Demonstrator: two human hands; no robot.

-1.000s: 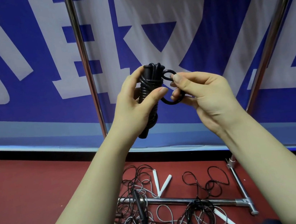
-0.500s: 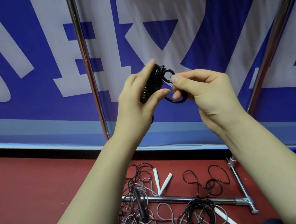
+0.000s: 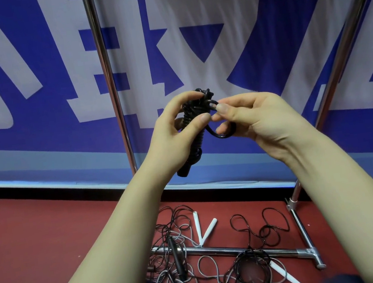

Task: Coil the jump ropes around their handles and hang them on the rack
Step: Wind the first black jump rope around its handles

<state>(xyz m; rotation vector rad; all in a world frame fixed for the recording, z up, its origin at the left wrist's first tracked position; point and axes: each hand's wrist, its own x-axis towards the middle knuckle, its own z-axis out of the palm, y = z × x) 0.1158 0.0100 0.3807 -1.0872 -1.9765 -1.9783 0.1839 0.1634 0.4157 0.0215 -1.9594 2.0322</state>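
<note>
A black jump rope point(image 3: 194, 126), wound in tight turns around its handles, is held up at chest height in front of the blue banner. My left hand point(image 3: 171, 141) grips the coiled bundle, thumb across the turns. My right hand point(image 3: 256, 120) pinches the free end loop of the black rope, which curves out below my fingers. The handles' lower end pokes out under my left palm. The rack's two chrome uprights point(image 3: 107, 80) stand left and right behind my hands.
On the red floor below lie several loose ropes in a tangle point(image 3: 179, 256), black and grey, with white handles point(image 3: 205, 230). The rack's chrome base bar point(image 3: 242, 250) runs across them to a foot at the right. The blue banner point(image 3: 282, 10) closes off the back.
The bundle has turned back to upright in my left hand. My right hand's pinch on the end loop has moved in tight against the top of the coil.
</note>
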